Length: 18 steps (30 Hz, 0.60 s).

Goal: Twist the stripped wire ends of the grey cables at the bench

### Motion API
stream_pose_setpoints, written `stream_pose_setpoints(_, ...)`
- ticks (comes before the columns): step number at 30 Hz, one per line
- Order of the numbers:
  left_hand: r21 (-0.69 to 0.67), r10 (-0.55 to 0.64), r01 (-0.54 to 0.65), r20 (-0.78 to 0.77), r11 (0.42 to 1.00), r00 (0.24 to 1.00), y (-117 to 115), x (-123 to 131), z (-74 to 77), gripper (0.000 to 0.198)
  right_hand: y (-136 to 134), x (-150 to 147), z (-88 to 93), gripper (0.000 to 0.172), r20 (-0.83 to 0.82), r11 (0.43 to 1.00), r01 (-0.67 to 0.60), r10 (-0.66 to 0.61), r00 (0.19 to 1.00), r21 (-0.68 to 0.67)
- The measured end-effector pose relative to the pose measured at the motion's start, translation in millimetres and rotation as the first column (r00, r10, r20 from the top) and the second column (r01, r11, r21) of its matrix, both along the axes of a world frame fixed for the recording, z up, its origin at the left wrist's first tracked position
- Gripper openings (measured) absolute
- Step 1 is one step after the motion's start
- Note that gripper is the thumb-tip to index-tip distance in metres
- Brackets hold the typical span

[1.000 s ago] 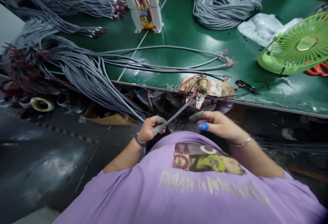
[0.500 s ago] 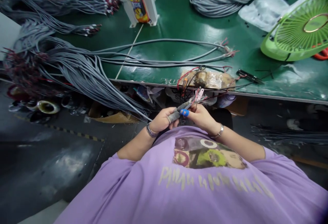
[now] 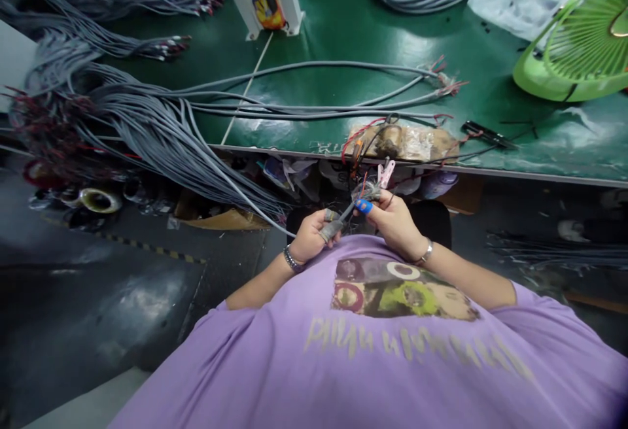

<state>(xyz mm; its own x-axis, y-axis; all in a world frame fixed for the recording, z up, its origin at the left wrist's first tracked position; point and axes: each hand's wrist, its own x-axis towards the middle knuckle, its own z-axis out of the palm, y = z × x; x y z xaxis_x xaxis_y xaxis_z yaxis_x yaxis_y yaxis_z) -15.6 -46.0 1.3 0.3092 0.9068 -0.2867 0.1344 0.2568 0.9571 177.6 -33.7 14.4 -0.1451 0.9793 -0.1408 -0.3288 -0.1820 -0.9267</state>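
Note:
In the head view, my left hand is closed round a grey cable in front of my body, with grey wrapping on its fingers. At the cable's end, my right hand pinches the frayed shielding and thin wires; blue tape covers its thumb. A red wire sticks up from the strands. Just beyond my right fingers is a pink clip, near the bench edge. Whether the clip touches the wires I cannot tell.
A green workbench carries several loose grey cables with stripped ends. To the left hangs a thick cable bundle. A taped block, a black tool and a green fan are at the right.
My hands have drawn slightly apart, baring more of the grey cable between them. The strands at its end look more spread out. The view has shifted a little.

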Motion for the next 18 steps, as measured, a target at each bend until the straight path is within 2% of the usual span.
stream_pose_setpoints(4, 0.008, 0.011, -0.011, -0.013, 1.0, 1.0, -1.5, -0.4, -2.6, 0.054, -1.5, -2.3, -2.3, 0.039, -0.069, 0.999, 0.004, -0.008, 0.998, -0.052)
stream_pose_setpoints(8, 0.032, -0.023, 0.021, 0.065, 0.999, 0.998, 3.0, 4.3, -6.3, 0.055, -2.6, -0.7, -1.9, 0.041, -0.224, 0.98, -0.093, 0.052, 0.973, -0.177)
stream_pose_setpoints(11, 0.175, -0.057, 0.033, 0.137, 0.984, 0.989, 11.7, 11.6, -6.4, 0.06, -2.1, 0.1, -0.4, 0.042, -0.256, 0.962, -0.162, 0.103, 0.961, -0.221)
stream_pose_setpoints(13, 0.306, -0.039, 0.009, 0.092, 0.952, 0.995, 18.6, 16.8, -4.8, 0.057, -1.2, -0.2, -0.3, 0.042, -0.249, 0.964, -0.145, 0.088, 0.964, -0.224)
stream_pose_setpoints(16, 0.467, 0.042, -0.047, 0.02, 0.883, 0.999, 27.7, 22.2, -0.8, 0.039, 0.0, -1.0, -2.2, 0.042, -0.224, 0.966, -0.103, 0.048, 0.974, -0.239)
stream_pose_setpoints(18, 0.509, 0.06, -0.063, 0.022, 0.859, 0.998, 31.7, 23.5, 1.5, 0.028, 0.3, -1.0, -4.5, 0.042, -0.194, 0.965, -0.084, 0.036, 0.98, -0.247)
